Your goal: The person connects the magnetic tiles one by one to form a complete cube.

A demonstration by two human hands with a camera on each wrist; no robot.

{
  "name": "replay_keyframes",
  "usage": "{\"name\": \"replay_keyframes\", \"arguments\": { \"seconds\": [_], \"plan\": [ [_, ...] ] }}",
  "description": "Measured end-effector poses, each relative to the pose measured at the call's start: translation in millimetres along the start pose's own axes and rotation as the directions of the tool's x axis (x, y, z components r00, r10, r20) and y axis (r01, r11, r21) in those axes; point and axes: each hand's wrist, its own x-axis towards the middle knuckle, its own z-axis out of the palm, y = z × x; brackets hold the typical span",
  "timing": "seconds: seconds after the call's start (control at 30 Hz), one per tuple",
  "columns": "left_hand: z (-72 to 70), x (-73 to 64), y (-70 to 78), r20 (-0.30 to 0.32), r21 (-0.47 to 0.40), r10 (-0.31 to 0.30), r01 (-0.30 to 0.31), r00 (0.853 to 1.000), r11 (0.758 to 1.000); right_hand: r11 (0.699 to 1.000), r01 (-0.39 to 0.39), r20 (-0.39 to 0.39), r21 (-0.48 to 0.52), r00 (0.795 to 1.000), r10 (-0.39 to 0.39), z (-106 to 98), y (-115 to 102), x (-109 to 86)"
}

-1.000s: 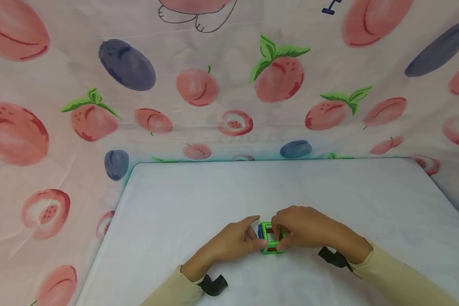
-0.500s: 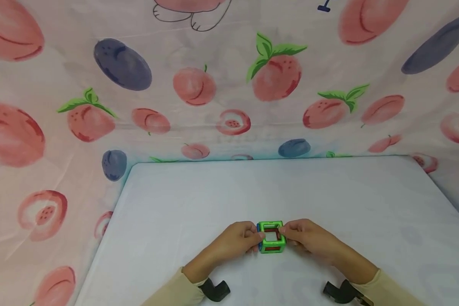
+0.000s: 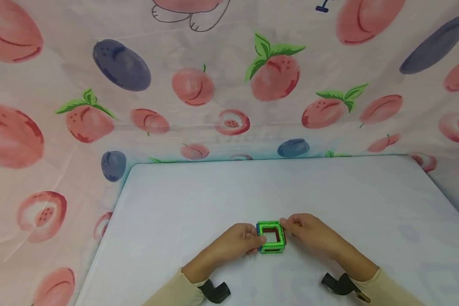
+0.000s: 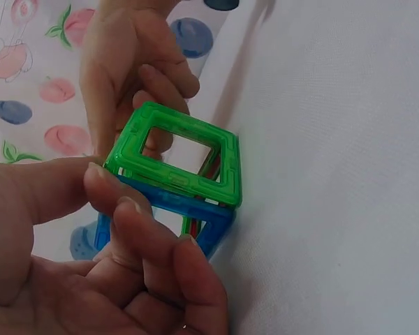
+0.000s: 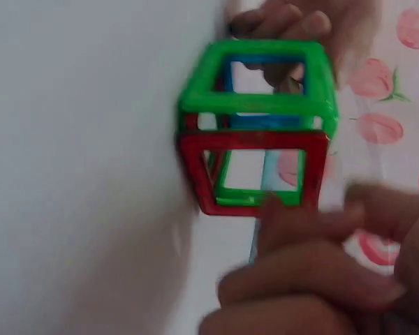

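Note:
A small cube (image 3: 270, 247) of magnetic building tiles, with open square frames, sits on the white table. Its top tile (image 4: 178, 180) and near side are green. A blue tile (image 4: 195, 206) forms its left side, and a red tile (image 5: 255, 140) its right side. My left hand (image 3: 235, 240) pinches the cube at the left, thumb on the top tile's edge and fingers along the blue side. My right hand (image 3: 310, 233) is at the far right corner, its fingertips right at the edge and the fingers loosely bent, blurred in the right wrist view.
The white tabletop (image 3: 191, 191) extends around the cube. A fruit-printed cloth (image 3: 229, 63) hangs behind and at the sides. A black wrist mount (image 3: 216, 291) shows below the left wrist, and another black mount (image 3: 338, 284) below the right.
My right hand, first over the cube's top, has withdrawn to its right side, then shifted up to the far right corner. My left thumb and fingers have closed on the left side.

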Motion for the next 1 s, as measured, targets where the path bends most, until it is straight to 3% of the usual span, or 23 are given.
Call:
{"name": "replay_keyframes", "arguments": {
  "seconds": [0.17,0.27,0.33,0.5,0.57,0.67,0.8,0.93,1.0],
  "plan": [
    [1.1,1.2,-2.0,0.009,0.023,0.020,-0.021,1.000,1.000,0.997,0.059,0.153,0.047,0.986,-0.066,-5.1,1.7,3.0],
    [1.3,1.1,-2.5,0.006,0.039,0.030,-0.030,1.000,0.999,0.996,0.069,0.166,0.064,0.983,-0.079,-3.4,4.0,3.9],
    [0.8,1.0,-2.3,0.004,0.046,0.033,-0.033,0.999,0.998,0.998,0.060,0.138,0.037,0.988,-0.064,-2.3,3.7,4.2],
    [-3.3,-0.5,-0.3,-0.039,0.087,0.035,-0.032,0.999,0.996,0.997,0.028,-0.025,-0.070,0.999,-0.030,-2.8,-0.8,4.7],
    [-5.6,-1.2,0.5,-0.069,0.136,0.053,-0.043,0.996,0.990,0.995,0.053,-0.031,-0.080,0.998,-0.056,-3.9,-1.2,5.5],
    [-8.0,-2.1,1.1,-0.078,0.248,0.089,-0.067,0.993,0.966,0.985,0.145,0.065,-0.090,0.988,-0.139,-4.9,2.1,5.7],
    [-5.4,-3.3,1.2,-0.019,0.373,0.156,-0.137,0.988,0.918,0.952,0.287,0.181,-0.110,0.947,-0.264,-3.3,10.0,3.8],
    [-0.2,-3.9,0.5,-0.011,0.456,0.229,-0.199,0.973,0.867,0.920,0.376,0.211,-0.109,0.913,-0.348,-0.4,12.6,2.1],
    [0.9,-4.1,0.5,-0.020,0.473,0.239,-0.201,0.971,0.858,0.905,0.412,0.215,-0.108,0.898,-0.383,0.0,12.2,1.6]
  ]
}}
